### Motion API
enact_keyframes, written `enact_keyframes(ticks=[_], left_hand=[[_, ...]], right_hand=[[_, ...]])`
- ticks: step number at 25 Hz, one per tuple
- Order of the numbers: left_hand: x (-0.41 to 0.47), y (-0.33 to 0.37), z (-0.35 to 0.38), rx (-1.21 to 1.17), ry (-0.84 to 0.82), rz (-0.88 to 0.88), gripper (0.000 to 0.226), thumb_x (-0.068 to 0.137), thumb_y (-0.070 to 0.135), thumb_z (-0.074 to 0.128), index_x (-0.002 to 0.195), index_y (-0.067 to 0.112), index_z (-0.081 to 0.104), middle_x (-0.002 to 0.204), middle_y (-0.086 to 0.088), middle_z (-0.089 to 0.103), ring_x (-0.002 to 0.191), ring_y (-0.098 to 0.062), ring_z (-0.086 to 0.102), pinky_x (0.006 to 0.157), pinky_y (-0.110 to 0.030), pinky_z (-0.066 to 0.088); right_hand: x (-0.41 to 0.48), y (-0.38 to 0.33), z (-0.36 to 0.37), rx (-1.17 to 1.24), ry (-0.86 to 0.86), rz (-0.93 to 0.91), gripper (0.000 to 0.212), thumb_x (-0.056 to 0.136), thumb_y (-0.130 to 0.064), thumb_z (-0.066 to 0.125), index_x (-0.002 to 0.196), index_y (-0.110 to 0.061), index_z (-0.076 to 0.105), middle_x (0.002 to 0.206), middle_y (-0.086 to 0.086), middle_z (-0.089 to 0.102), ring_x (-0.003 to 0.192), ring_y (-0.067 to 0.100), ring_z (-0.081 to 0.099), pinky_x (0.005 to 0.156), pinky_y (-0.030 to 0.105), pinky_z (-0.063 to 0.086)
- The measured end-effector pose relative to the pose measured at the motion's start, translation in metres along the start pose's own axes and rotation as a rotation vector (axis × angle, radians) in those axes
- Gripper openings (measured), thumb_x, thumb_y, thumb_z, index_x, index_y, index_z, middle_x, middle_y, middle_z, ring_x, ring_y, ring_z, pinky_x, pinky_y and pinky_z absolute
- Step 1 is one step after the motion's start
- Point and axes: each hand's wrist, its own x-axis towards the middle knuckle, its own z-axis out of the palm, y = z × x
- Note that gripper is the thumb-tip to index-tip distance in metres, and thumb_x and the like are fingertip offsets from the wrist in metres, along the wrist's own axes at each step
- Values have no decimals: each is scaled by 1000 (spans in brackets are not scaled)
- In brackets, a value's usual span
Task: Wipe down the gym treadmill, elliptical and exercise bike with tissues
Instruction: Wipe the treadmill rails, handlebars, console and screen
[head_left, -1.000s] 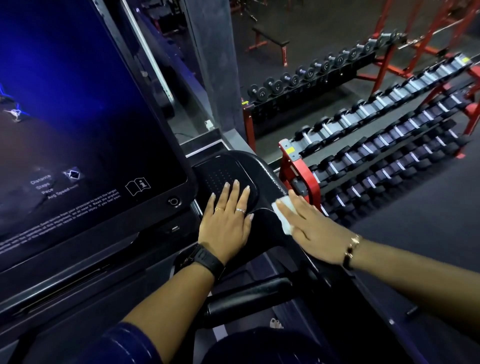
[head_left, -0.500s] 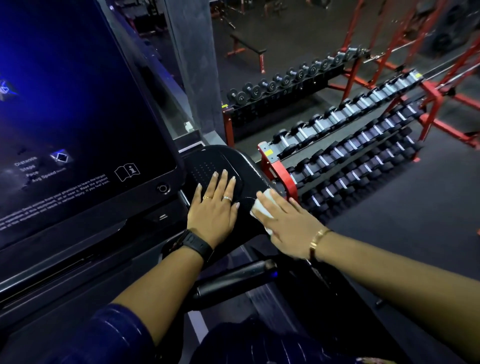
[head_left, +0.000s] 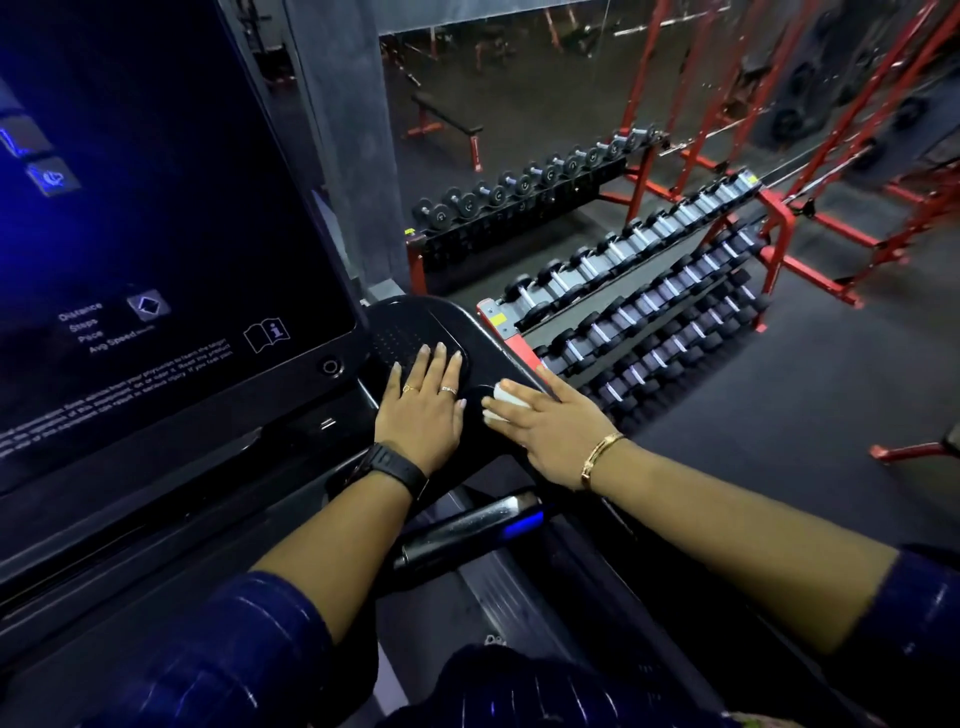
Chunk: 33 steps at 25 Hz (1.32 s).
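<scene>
The left hand (head_left: 421, 415) lies flat, fingers straight and slightly spread, on the side wing (head_left: 415, 319) of the machine's console. The wing is a rounded slab of glossy black plastic, with a patch of fine dotted texture under the fingertips. Two thin rings sit on the fingers and a matte black watch (head_left: 392, 467) wraps the wrist.

Just beside it, the right hand (head_left: 550, 426) is also laid out flat, fingers straight, pressing a small white tissue (head_left: 503, 396) against the wing's smooth near edge. The tissue is crumpled and soft-looking, and shows only past the fingertips — the rest is hidden under the palm. A slim gold bracelet (head_left: 597, 460) circles that wrist. Both forearms come out of dark blue sleeves with pale stripes.

To the left stands the large screen (head_left: 156, 208), flat and shiny with a dark blue glow, small white text and icons. Below the hands a cylindrical handlebar (head_left: 467, 530) catches a metallic sheen and a blue glint.

Beyond the wing, a red steel rack (head_left: 776, 228) holds slanted rows of black-ended dumbbells (head_left: 649, 291) with silvery handles, on a dark, matte floor.
</scene>
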Motion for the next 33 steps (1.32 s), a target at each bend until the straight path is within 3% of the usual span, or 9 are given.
enact_keyframes(ticks=[4, 7, 9, 11, 14, 17, 20, 26, 33], left_hand=[[-7, 1, -4, -1, -16, 11, 63, 104, 41, 25, 156, 17, -2, 165, -3, -8, 151, -19, -9, 121, -45, -2], [-20, 17, -15, 38, 8, 119, 69, 103, 50, 25, 155, 21, -9, 161, -1, -22, 149, -18, -17, 120, -49, -6], [-35, 39, -22, 9, -9, 212, 70, 102, 53, 23, 154, 23, -12, 160, 0, -24, 148, -17, -19, 119, -49, -9], [-55, 60, -22, -45, -50, 298, 69, 102, 52, 23, 155, 23, -11, 160, 1, -25, 148, -16, -20, 118, -48, -10], [-81, 77, -6, 1, -102, 453, 70, 103, 50, 26, 155, 21, -10, 161, 1, -23, 149, -15, -17, 119, -45, -5], [-85, 76, 7, 100, -86, 545, 71, 102, 44, 32, 157, 18, -4, 163, -2, -17, 151, -17, -10, 120, -45, 9], [-85, 75, 11, 170, -75, 591, 72, 101, 37, 35, 156, 14, -6, 163, -6, -17, 151, -19, -8, 120, -44, 14], [-90, 78, 13, 229, -67, 591, 82, 95, 37, 40, 155, 19, -13, 162, -7, -17, 151, -23, -9, 122, -43, 11], [-93, 78, 9, 222, -82, 595, 84, 94, 44, 39, 155, 17, -12, 162, -6, -19, 151, -21, -10, 122, -44, 8]], right_hand=[[-36, -31, 10, -140, 66, 193, 62, 92, -19, 7, 155, -15, 9, 162, -2, 0, 149, 19, -5, 103, 48, -34], [-87, -72, 24, -233, -70, 310, 63, 85, -12, -23, 148, -9, -24, 152, 7, -34, 138, 24, -34, 97, 52, -39], [-114, -93, 41, -249, -81, 445, 74, 78, -3, -38, 149, -9, -19, 154, 9, -30, 138, 25, -36, 101, 53, -36], [-130, -109, 59, -306, -138, 485, 71, 86, -2, -28, 153, -12, -6, 156, 7, -21, 141, 27, -30, 104, 55, -32], [-137, -122, 59, -325, -249, 438, 55, 97, -19, -5, 147, -1, -20, 146, 19, -35, 130, 33, -38, 93, 55, -41], [-120, -124, 57, -263, -254, 535, 63, 103, -34, 8, 140, 1, -31, 141, 16, -42, 123, 32, -44, 95, 54, -39], [-122, -134, 66, -292, -233, 622, 68, 102, -39, 10, 143, 0, -27, 146, 17, -38, 130, 32, -39, 102, 51, -35], [-183, -145, 101, -541, -303, 431, 61, 92, -15, 1, 142, 2, -30, 152, 9, -33, 130, 33, -38, 95, 56, -39], [-154, -123, 61, -545, -215, 593, 67, 95, -31, 11, 147, -4, -24, 152, 10, -32, 143, 22, -24, 107, 52, -30]])
